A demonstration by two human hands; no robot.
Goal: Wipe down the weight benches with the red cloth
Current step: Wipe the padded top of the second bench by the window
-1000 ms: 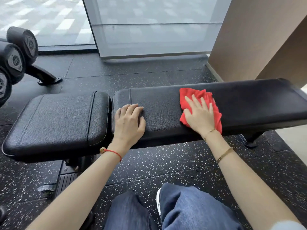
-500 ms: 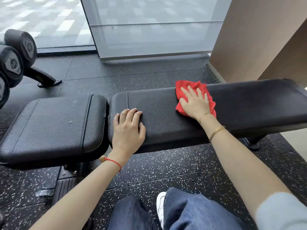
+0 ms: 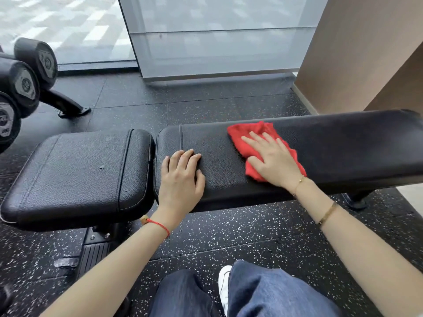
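I see the speckled black rubber floor [image 3: 229, 236] under a bench [image 3: 343, 147] of grained black leatherette with stitched seams and rounded corners. Left of the bench, round dumbbells [image 3: 25, 83] carry grey hexagonal end labels too blurred to read. My right hand [image 3: 272, 161] presses flat, fingers spread, on the crumpled red cloth [image 3: 242, 136] atop the bench. My left hand [image 3: 180, 177] rests on the bench with fingers loosely together, holding nothing.

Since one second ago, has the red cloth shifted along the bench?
Yes. The red cloth slid leftward along the long pad, closer to the pad's stitched seam.
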